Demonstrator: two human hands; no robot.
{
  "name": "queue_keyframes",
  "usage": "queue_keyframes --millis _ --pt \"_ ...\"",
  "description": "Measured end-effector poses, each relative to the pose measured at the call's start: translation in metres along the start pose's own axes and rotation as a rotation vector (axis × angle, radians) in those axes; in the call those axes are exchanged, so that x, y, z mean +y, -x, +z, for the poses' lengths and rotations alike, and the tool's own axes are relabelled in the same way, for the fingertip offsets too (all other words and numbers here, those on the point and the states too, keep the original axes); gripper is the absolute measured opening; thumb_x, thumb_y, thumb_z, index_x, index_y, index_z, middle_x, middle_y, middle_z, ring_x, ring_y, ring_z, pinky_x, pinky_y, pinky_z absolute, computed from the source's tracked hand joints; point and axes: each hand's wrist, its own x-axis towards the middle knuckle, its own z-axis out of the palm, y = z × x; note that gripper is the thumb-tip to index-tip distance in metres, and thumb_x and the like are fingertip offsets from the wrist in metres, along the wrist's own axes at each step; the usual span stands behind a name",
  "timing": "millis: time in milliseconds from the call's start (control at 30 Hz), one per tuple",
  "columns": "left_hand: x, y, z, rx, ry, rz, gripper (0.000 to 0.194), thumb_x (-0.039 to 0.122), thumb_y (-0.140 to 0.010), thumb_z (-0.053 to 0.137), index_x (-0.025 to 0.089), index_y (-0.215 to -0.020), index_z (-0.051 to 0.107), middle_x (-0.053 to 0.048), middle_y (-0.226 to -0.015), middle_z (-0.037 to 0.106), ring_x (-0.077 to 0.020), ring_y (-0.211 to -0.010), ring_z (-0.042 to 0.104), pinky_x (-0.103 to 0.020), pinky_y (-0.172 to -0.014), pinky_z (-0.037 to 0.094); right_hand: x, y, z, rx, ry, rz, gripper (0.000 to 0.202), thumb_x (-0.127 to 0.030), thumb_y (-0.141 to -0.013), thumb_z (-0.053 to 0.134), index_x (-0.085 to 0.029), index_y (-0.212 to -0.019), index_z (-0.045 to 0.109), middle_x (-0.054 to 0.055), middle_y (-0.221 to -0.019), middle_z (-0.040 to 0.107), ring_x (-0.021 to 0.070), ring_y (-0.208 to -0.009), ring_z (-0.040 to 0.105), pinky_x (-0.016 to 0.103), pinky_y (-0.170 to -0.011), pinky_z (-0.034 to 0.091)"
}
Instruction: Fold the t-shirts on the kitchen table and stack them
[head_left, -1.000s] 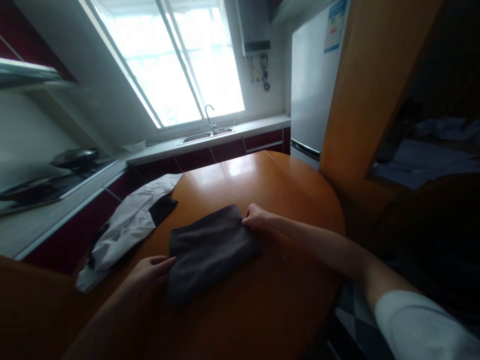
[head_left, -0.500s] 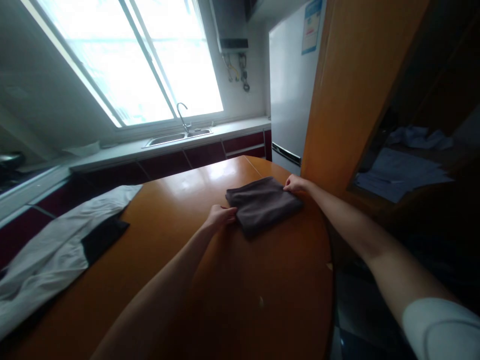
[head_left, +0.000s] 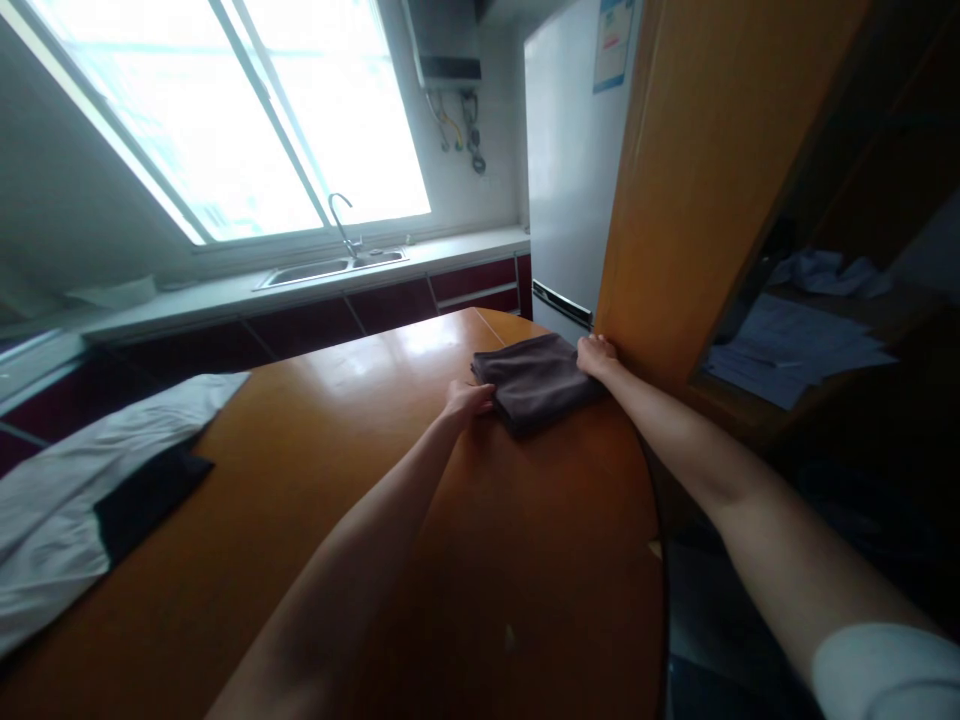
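Note:
A dark grey-brown folded cloth [head_left: 536, 382] lies flat in layers near the far right end of the wooden table [head_left: 360, 470]. My left hand [head_left: 469, 397] grips its left edge, thumb on top and fingers partly hidden beneath. At the cloth's right edge, my right hand [head_left: 596, 355] is closed on the fabric, its fingertips partly out of sight.
A white garment [head_left: 97, 450] with a dark patch [head_left: 150, 497] lies along the table's left side. Beyond are a counter with a sink [head_left: 307, 271], a fridge [head_left: 566, 170] and a wooden partition [head_left: 686, 180]. Papers [head_left: 795, 345] rest on a shelf at right.
The folded cloth has shifted slightly away and to the right, with both hands still at its edges. The camera view has turned a little to the right.

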Motion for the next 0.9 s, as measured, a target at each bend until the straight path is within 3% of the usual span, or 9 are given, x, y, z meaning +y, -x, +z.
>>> queue_keyframes --millis 100,233,400,533,700,800,900 --pt "-0.001 -0.003 0.003 0.008 0.004 0.006 0.021 0.018 -0.072 0.083 0.008 -0.074 0.065 -0.005 -0.059 0.065 -0.0183 -0.06 0.071 -0.025 -0.058 0.062 -0.025 0.016 0.005 0.004 -0.009 0.012 0.038 -0.012 -0.097 0.043 -0.002 -0.129 0.062 0.026 -0.135 0.057 0.0288 -0.126 0.048 0.038 -0.103 0.037" --pt "0.004 -0.005 0.008 0.003 -0.002 0.016 0.025 0.02 -0.07 0.086 0.009 -0.073 0.064 -0.004 -0.059 0.065 -0.0185 -0.061 0.07 -0.025 -0.059 0.061 -0.074 0.051 0.013 -0.011 -0.04 -0.074 0.043 -0.031 -0.099 0.043 -0.019 -0.137 0.058 0.014 -0.14 0.055 0.0296 -0.129 0.046 0.04 -0.107 0.038" --pt "0.007 0.009 -0.01 -0.069 -0.054 0.046 0.028 0.031 -0.08 0.079 0.01 -0.068 0.064 -0.01 -0.064 0.069 -0.0192 -0.059 0.071 -0.028 -0.061 0.06 -0.133 0.1 0.028 -0.013 -0.06 -0.183 0.055 -0.046 -0.098 0.04 -0.017 -0.144 0.051 0.016 -0.153 0.045 0.0327 -0.142 0.034 0.045 -0.114 0.03" --pt "-0.006 0.035 -0.056 -0.042 -0.135 0.138 0.029 0.038 -0.082 0.074 0.011 -0.073 0.066 -0.008 -0.069 0.07 -0.0151 -0.05 0.066 -0.025 -0.052 0.053 -0.151 0.122 0.047 -0.066 -0.032 -0.187 0.067 -0.043 -0.098 0.041 -0.012 -0.157 0.033 0.02 -0.162 0.03 0.0355 -0.15 0.023 0.05 -0.119 0.019" --pt "-0.043 0.086 -0.14 0.033 -0.239 0.266 0.028 0.04 -0.081 0.065 0.013 -0.082 0.07 -0.006 -0.076 0.071 -0.0144 -0.054 0.064 -0.023 -0.049 0.048 -0.151 0.128 0.054 -0.103 -0.029 -0.186 0.064 -0.036 -0.101 0.037 -0.009 -0.159 0.028 0.023 -0.164 0.025 0.0339 -0.153 0.019 0.052 -0.121 0.012" --pt "-0.07 0.123 -0.182 0.139 -0.293 0.314 0.027 0.039 -0.082 0.06 0.015 -0.084 0.071 -0.007 -0.077 0.072 -0.0197 -0.066 0.068 -0.029 -0.062 0.054 -0.166 0.139 0.047 -0.044 -0.066 -0.214 0.065 -0.038 -0.101 0.038 -0.01 -0.158 0.029 0.022 -0.166 0.017 0.0327 -0.154 0.011 0.055 -0.121 0.007" --pt "-0.092 0.158 -0.204 0.277 -0.506 0.456 0.026 0.033 -0.084 0.056 0.018 -0.097 0.073 -0.01 -0.096 0.075 -0.0258 -0.092 0.071 -0.037 -0.088 0.054 -0.2 0.163 0.041 0.01 -0.135 -0.328 0.062 -0.035 -0.1 0.039 -0.013 -0.157 0.032 0.019 -0.167 0.015 0.0292 -0.156 0.005 0.054 -0.122 0.003"
